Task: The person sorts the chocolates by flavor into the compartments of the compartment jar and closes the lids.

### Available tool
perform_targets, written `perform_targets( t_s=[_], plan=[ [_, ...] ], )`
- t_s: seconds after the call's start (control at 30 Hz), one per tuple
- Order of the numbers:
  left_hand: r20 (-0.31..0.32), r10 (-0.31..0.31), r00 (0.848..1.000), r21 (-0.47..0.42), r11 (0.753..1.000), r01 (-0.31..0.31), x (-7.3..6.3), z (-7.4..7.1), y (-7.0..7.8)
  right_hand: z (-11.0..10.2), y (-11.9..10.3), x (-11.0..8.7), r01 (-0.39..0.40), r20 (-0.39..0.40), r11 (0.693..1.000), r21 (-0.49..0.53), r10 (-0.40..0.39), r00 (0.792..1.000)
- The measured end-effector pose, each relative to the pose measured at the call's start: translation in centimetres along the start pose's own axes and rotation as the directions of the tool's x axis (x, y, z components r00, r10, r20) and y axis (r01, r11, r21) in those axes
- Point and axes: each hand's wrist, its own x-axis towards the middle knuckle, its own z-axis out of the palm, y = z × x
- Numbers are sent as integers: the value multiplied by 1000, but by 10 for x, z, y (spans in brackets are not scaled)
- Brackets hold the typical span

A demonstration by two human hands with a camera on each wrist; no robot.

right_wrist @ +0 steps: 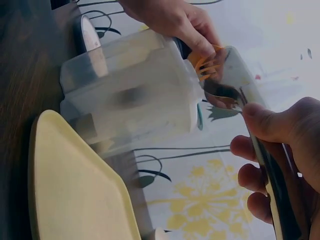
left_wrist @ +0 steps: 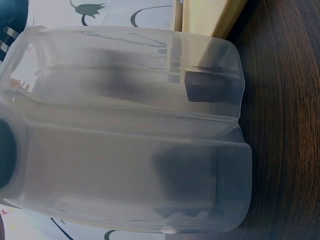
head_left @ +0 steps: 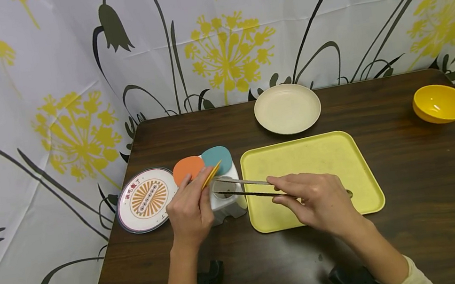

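Note:
A translucent container (head_left: 228, 212) stands left of the yellow tray, topped by an orange lid (head_left: 188, 168) and a teal lid (head_left: 217, 158). My left hand (head_left: 190, 213) pinches a raised yellow lid (head_left: 213, 174) over its near compartment. From the right, my right hand (head_left: 321, 196) holds metal tongs (head_left: 259, 195) between thumb and fingers, their two arms spread apart. The tong tips reach over the uncovered compartment; in the right wrist view, one spoon-shaped end (right_wrist: 222, 91) shows at the rim. The left wrist view is filled by the container's side wall (left_wrist: 110, 150).
The yellow tray (head_left: 297, 157) lies under my right hand, a small brownish round piece (head_left: 349, 193) on it. A patterned plate (head_left: 135, 219) sits left of the container. Farther back are a cream plate (head_left: 287, 108) and, at far right, a yellow bowl (head_left: 440, 106).

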Motion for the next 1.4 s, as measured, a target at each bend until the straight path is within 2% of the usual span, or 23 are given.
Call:
perform_targets(
  t_s=[0.43, 0.63, 0.77, 0.93, 1.07, 1.2, 1.4],
  plan=[
    [10, -19, 1000, -10, 1000, 19, 1, -1, 0, -4, 1, 1, -6, 16, 1000, -6, 6, 1000],
    [0, -9, 1000, -3, 1000, 9, 1, -1, 1, -13, 6, -2, -11, 24, 999, -35, 12, 1000],
    [7, -14, 1000, -3, 1000, 14, 1, 0, 1, -27, 17, -9, -45, 40, 997, -55, 47, 998],
    [10, -19, 1000, -6, 1000, 19, 0, 0, 0, -47, 35, -25, -132, 90, 985, -109, 142, 986],
    [8, -18, 1000, -9, 1000, 18, 0, 0, 1, -58, 48, -41, -218, 142, 961, -172, 243, 960],
    [7, -16, 1000, -11, 1000, 16, 1, 0, 1, -64, 59, -59, -290, 207, 928, -233, 339, 918],
    [6, -15, 1000, -13, 1000, 15, 2, 0, 1, -70, 68, -76, -382, 332, 884, -268, 457, 825]
  ],
)
